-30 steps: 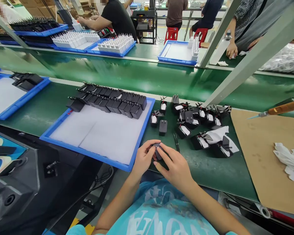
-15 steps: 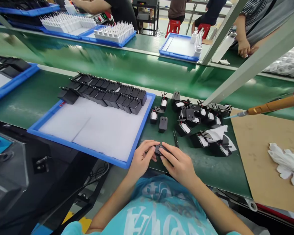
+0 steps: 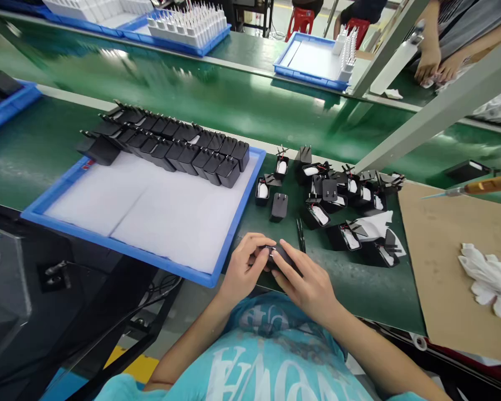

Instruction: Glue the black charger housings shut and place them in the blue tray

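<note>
Between my two hands, near the bench's front edge, is a small black plug adapter (image 3: 271,257) with metal prongs, partly hidden by fingers. My left hand (image 3: 247,264) grips its left side with thumb and fingers. From the right, my right hand (image 3: 303,273) presses its fingers on the same adapter. Just beyond lie black tweezers (image 3: 301,235) and a closed black adapter (image 3: 279,207) with its prongs up. Farther right, several open black adapter housings (image 3: 317,214) show white filling and red wires.
A blue tray (image 3: 158,266) lined with white foam holds rows of black adapters (image 3: 183,153) on the left. On the right, brown cardboard (image 3: 438,278) carries white gloves (image 3: 488,275); an orange-handled tool (image 3: 484,185) hangs above. A person's hands (image 3: 438,67) work across the divider.
The view has shifted slightly. Both hands stay on the adapter, which now appears tilted a little differently, with more of its dark side showing by my right fingers.
</note>
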{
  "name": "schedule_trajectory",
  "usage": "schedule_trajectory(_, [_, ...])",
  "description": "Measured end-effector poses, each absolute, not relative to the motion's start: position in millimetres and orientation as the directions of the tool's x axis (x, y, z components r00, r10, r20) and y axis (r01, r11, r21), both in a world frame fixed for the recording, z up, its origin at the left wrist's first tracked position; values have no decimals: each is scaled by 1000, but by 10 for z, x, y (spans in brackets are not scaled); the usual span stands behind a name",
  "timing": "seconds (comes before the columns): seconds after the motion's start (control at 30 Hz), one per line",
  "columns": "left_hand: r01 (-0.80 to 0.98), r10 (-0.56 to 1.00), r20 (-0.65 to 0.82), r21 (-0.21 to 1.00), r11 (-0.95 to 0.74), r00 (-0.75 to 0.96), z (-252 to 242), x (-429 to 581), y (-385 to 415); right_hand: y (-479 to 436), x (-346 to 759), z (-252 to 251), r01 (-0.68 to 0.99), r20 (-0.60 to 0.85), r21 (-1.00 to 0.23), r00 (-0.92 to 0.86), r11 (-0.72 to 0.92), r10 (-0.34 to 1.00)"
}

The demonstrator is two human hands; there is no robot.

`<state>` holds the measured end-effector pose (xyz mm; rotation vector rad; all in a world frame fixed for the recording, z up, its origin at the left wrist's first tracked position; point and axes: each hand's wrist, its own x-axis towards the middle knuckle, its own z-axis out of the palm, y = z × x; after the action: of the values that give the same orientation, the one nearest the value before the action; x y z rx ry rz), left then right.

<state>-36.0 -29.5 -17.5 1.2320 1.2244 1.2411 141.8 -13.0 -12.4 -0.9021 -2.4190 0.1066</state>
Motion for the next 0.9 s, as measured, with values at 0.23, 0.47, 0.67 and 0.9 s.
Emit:
schedule_trajectory(0.23, [-83,935,198,969,-231,-296,-309,-366,-368,-152,1481,-14,589,542,-324,-526,740,656])
schedule_trajectory(0.47, [-163,919,230,942,-293,-320,-345,-342,-331,-332,1440,-72,550,493,-431,-520,715,697])
schedule_trajectory(0.67, [-193,922,214,939,-285,-323,-344,-344,-325,-286,1397,-124,547,411,-549,-482,632,774])
schedule_trajectory(0.9, [-214,937,184,944,-253,-298,-310,-348,-307,-368,1517,-224,530,415,-556,-491,641,766])
